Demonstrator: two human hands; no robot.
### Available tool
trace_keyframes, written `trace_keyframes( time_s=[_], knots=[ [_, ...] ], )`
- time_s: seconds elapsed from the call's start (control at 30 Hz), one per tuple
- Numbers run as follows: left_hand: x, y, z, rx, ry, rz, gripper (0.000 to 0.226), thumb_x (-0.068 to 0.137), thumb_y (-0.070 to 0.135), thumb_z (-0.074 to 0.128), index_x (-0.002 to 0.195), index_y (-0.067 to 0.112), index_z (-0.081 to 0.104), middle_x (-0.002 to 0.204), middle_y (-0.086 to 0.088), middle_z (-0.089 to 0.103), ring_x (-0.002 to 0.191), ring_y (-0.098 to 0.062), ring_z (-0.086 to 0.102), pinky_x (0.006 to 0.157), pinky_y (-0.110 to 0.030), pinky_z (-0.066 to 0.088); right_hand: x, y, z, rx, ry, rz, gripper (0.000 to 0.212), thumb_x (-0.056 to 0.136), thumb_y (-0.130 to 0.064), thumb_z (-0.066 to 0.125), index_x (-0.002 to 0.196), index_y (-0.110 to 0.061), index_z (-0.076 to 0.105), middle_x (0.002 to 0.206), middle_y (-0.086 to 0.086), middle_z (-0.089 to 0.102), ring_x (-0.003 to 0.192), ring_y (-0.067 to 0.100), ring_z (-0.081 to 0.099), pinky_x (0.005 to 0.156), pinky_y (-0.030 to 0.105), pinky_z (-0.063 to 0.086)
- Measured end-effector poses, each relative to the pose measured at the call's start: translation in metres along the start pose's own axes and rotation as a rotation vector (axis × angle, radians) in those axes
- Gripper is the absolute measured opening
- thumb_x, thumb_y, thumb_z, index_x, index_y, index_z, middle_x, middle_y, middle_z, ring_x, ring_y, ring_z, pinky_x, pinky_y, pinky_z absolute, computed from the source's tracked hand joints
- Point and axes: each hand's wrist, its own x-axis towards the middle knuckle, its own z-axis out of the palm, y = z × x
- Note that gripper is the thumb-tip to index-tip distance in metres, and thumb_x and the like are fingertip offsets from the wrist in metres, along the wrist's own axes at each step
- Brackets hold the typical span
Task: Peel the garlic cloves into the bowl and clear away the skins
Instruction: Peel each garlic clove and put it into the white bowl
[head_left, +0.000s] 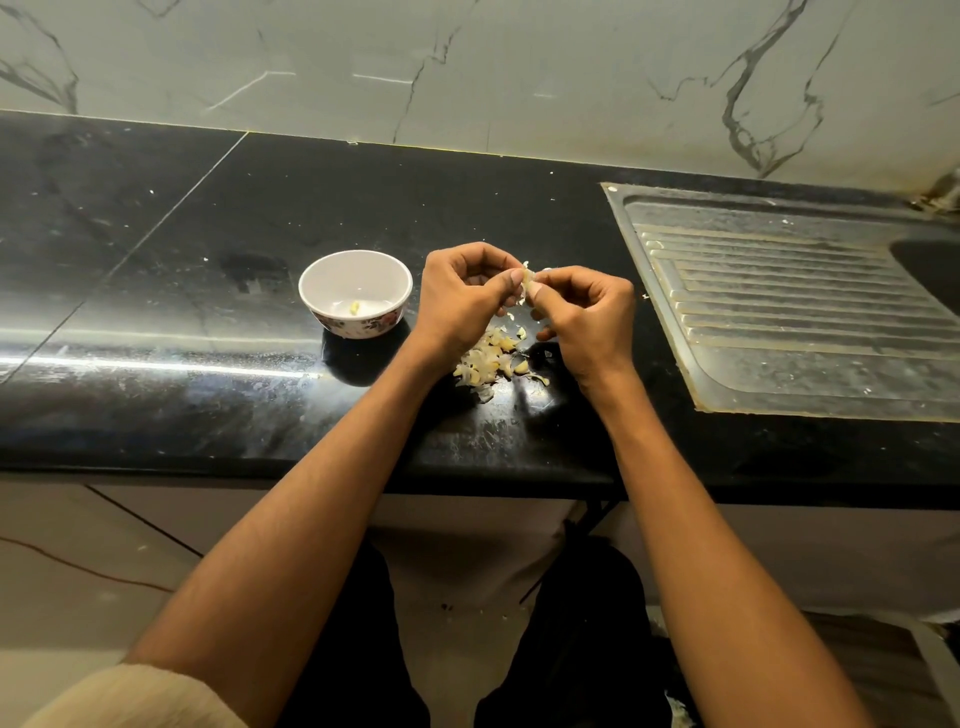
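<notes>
Between the two hands, just above the counter, sits one garlic clove (527, 280), pinched from both sides. Left hand (465, 296) has thumb and curled fingers clamped on the clove's left end; right hand (584, 317) pinches the right end, fingers curled in, thumbnail at the skin. A papery flake sticks up at the top of the clove.

Handling, as a guess: clove is tiny, light, firm but bruisable; skin is thin, brittle, tears into flakes and drifts easily. Best hold is at the two tips, with a nail working under the loose edge near the root end. A peeled clove will likely be a bit sticky and slick.

Below the hands lies a pile of cloves and skins (493, 356) on the black counter (208, 260), touching nothing else. Left of the hands, near but apart, stands the bowl (355, 291), white inside, floral outside, with one peeled clove (354, 308) in it. So the task looks early: most cloves unpeeled, skins not yet cleared.

Steel drainboard (779, 312) is to the right, well apart, its sink basin cut off at the frame edge.

Hard to make out: how much skin is left on the held clove, fingers cover most of it. Can't separate cloves from loose skins in the pile; part sits behind the left wrist. White flecks on the counter are too small to identify.
</notes>
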Motion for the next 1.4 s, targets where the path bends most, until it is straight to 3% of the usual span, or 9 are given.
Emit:
trace_keyframes(
  time_s=[0.17,0.43,0.77,0.97,1.13,1.4],
  knots=[
    [0.0011,-0.0027,-0.0003,0.029,-0.012,0.02,0.002,0.087,0.0,0.076,0.088,-0.001,0.075,0.076,-0.016,0.073,0.062,-0.014,0.064,0.059,-0.023,0.051,-0.0019,-0.0009,0.0018,-0.12,0.013,-0.081,0.003,0.085,-0.016,0.08,0.083,-0.014,0.082,0.071,-0.002,0.076,0.062,0.018,0.073,0.057,0.041,0.062],
    [0.003,-0.0072,-0.0016,0.055,-0.02,0.043,0.003,0.085,0.002,0.077,0.086,0.005,0.077,0.078,-0.015,0.074,0.064,-0.014,0.065,0.062,-0.027,0.052,-0.0046,-0.0042,0.0011,-0.2,0.018,-0.173,0.006,0.085,-0.008,0.077,0.088,-0.009,0.083,0.074,-0.006,0.075,0.064,0.002,0.071,0.06,0.015,0.054],
    [0.0027,-0.0071,-0.0019,0.136,-0.031,0.064,0.003,0.084,0.001,0.076,0.086,0.002,0.078,0.076,-0.008,0.074,0.063,-0.009,0.064,0.064,-0.027,0.054,-0.0054,-0.0052,0.0006,-0.242,0.017,-0.202,0.006,0.083,-0.009,0.077,0.082,-0.011,0.083,0.068,-0.01,0.073,0.06,0.002,0.07,0.059,0.017,0.054],
    [0.0013,-0.0065,-0.0017,0.152,-0.058,0.086,0.005,0.082,0.006,0.078,0.085,0.002,0.077,0.076,-0.007,0.074,0.064,-0.012,0.064,0.064,-0.035,0.056,-0.0058,-0.0066,0.0006,-0.219,0.034,-0.197,0.007,0.081,-0.007,0.076,0.082,-0.01,0.083,0.066,-0.01,0.072,0.059,0.001,0.069,0.058,0.017,0.053],
    [0.0009,-0.0062,0.0,0.159,-0.053,0.079,0.012,0.084,0.013,0.082,0.085,0.004,0.074,0.076,-0.01,0.072,0.063,-0.019,0.064,0.059,-0.041,0.057,-0.0065,-0.0068,0.0013,-0.225,0.051,-0.23,0.008,0.082,-0.009,0.076,0.083,-0.012,0.083,0.066,-0.007,0.073,0.059,0.011,0.07,0.057,0.027,0.058],
    [-0.0008,-0.0029,0.0017,0.186,-0.02,0.1,0.008,0.087,0.01,0.079,0.079,0.009,0.076,0.07,-0.004,0.073,0.058,-0.018,0.065,0.054,-0.036,0.055,-0.0044,-0.0068,0.0005,-0.12,0.045,-0.118,0.013,0.081,-0.007,0.076,0.073,-0.015,0.082,0.061,-0.004,0.073,0.051,0.011,0.067,0.05,0.027,0.052]
  ],
)
